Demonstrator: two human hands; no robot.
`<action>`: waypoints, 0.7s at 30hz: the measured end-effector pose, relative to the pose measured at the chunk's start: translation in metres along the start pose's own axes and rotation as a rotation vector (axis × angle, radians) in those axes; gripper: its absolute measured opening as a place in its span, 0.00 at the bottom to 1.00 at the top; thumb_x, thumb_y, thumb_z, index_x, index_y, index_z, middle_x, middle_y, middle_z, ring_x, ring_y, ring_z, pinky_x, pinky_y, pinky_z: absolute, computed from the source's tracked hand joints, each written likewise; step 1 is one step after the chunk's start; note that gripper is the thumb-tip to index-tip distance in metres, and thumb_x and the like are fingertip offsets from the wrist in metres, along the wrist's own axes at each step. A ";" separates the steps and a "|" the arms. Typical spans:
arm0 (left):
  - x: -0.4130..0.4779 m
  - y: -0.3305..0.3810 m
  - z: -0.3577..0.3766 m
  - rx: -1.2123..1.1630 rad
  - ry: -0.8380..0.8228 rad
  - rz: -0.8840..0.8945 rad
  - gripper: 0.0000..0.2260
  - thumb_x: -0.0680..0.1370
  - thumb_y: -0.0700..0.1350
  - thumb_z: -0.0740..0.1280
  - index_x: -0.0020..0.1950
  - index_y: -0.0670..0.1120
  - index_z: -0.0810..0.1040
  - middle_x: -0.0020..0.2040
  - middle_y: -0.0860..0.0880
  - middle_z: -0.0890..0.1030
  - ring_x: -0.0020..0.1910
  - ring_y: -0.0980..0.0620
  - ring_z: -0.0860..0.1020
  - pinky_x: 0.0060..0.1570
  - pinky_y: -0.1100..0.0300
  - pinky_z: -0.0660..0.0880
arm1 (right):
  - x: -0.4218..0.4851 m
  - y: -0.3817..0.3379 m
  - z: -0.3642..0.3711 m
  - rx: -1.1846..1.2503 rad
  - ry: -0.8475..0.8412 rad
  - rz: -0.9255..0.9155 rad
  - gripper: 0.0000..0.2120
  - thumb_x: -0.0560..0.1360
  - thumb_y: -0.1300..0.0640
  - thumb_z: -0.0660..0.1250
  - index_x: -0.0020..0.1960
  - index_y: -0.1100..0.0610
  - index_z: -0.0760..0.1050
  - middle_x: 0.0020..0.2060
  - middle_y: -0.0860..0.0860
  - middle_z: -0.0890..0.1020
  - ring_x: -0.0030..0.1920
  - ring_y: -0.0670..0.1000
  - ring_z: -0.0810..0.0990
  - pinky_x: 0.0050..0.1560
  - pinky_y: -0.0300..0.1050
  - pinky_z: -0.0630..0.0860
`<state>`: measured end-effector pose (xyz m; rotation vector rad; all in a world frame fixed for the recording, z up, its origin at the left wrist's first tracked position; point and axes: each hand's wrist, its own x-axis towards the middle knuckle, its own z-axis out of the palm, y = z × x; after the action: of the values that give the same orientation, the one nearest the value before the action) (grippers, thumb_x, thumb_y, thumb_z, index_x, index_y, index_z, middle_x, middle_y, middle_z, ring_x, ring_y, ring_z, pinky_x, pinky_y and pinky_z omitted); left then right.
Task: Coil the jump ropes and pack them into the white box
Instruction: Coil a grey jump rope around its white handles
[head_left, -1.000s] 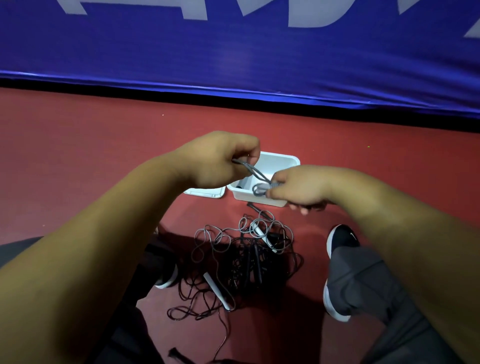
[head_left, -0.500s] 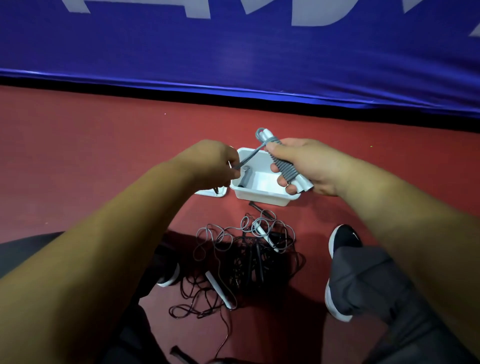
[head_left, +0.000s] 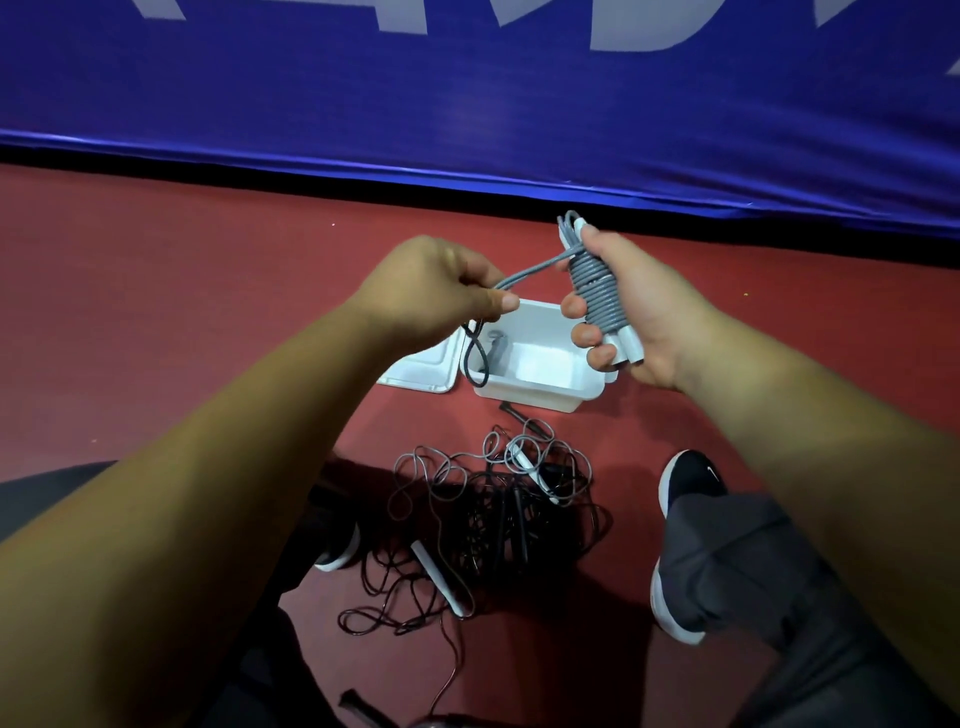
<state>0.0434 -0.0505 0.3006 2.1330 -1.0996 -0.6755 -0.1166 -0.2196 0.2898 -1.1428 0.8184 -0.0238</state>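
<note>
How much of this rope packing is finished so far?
Done: little; the box holds only one small grey item. In hand: the right hand grips a grey rope wound round its handles, the left hand pinches its tail. Left: the tangled pile of ropes.

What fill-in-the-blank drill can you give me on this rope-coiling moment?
1. The right hand grips a jump rope wound around its white ____.
2. The left hand pinches that rope's free strand, whose colour is ____.
3. The lid lies on the white box's ____ side.
4. The tangled ropes lie on the red ____, nearer the person than the box.
Missing words: handles, gray, left, floor.
</note>
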 end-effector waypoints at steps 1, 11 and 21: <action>-0.001 0.001 0.000 0.057 0.000 0.027 0.07 0.78 0.53 0.76 0.46 0.50 0.86 0.39 0.55 0.86 0.35 0.61 0.79 0.39 0.63 0.72 | 0.000 0.001 0.000 -0.013 0.011 0.002 0.19 0.80 0.33 0.66 0.54 0.49 0.77 0.34 0.50 0.75 0.28 0.50 0.68 0.27 0.37 0.60; -0.012 0.014 0.012 -0.334 -0.112 0.119 0.04 0.82 0.41 0.73 0.52 0.40 0.84 0.40 0.37 0.83 0.36 0.48 0.84 0.40 0.54 0.81 | 0.004 0.005 -0.002 -0.073 0.059 0.088 0.22 0.80 0.32 0.65 0.55 0.51 0.78 0.32 0.49 0.75 0.26 0.49 0.69 0.27 0.37 0.62; -0.008 0.000 0.017 0.309 -0.219 0.099 0.09 0.86 0.54 0.61 0.53 0.50 0.73 0.43 0.52 0.82 0.41 0.52 0.77 0.40 0.54 0.69 | 0.001 -0.007 -0.010 -0.073 0.018 0.090 0.20 0.80 0.34 0.65 0.52 0.52 0.74 0.33 0.48 0.74 0.26 0.48 0.67 0.26 0.36 0.61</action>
<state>0.0276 -0.0493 0.2907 2.2800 -1.5023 -0.7458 -0.1193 -0.2305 0.2934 -1.1746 0.8921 0.0705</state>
